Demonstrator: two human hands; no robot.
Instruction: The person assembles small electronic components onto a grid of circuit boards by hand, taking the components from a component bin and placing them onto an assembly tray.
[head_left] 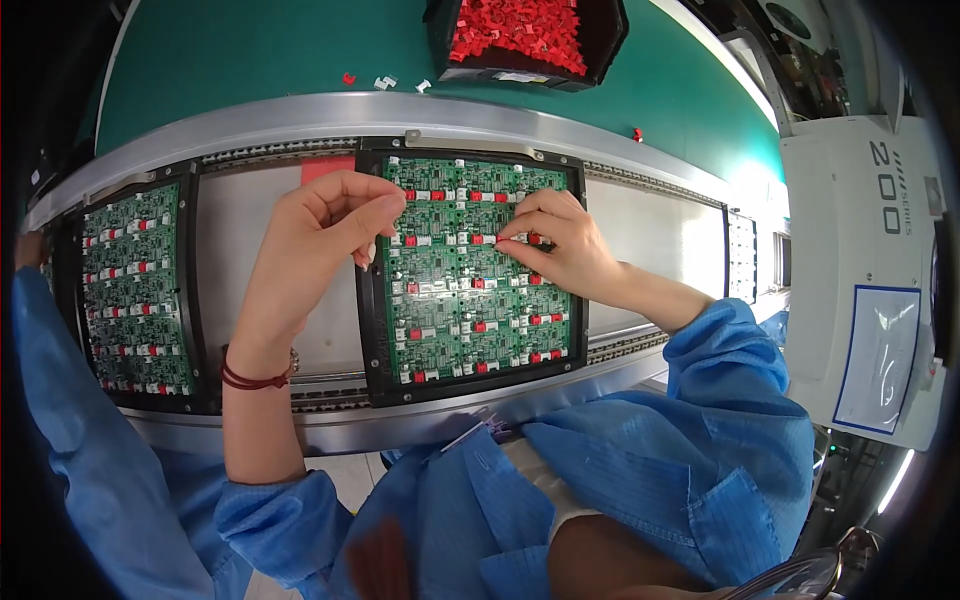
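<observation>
A green circuit board panel (440,265) lies in a black frame (372,300) on the conveyor in front of me. Rows of small red and white connectors stand on it. My right hand (565,245) reaches over the panel's right half, thumb and forefinger pinched on a small red connector (500,240) at the board's surface. Above the panel's upper left edge, my left hand (325,225) is closed, its thumb pressed against the forefinger. Whatever lies between those fingertips is hidden. A small whitish bit shows below its curled fingers; I cannot tell whether it is a part or a fingernail.
A black bin (520,45) of red connectors stands on the green mat (260,60) beyond the rail (300,112). Loose white connectors (385,83) lie nearby. A second framed panel (135,290) sits left, beside another person's blue sleeve (90,450). A white machine (860,260) stands right.
</observation>
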